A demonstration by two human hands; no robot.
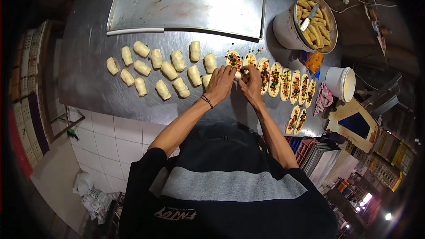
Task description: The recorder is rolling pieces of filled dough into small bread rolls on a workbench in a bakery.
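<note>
A: Grip status?
B: We see left hand (220, 83) and right hand (251, 84) both pinched shut on one dough piece (239, 75), on the steel table (88, 79), between rolled pieces (177, 60) and topped flats (275, 79).

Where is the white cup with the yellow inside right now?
In the head view the white cup stands at the right end of the steel table, just right of the pink cloth and below the big bucket of yellow sticks.
</note>
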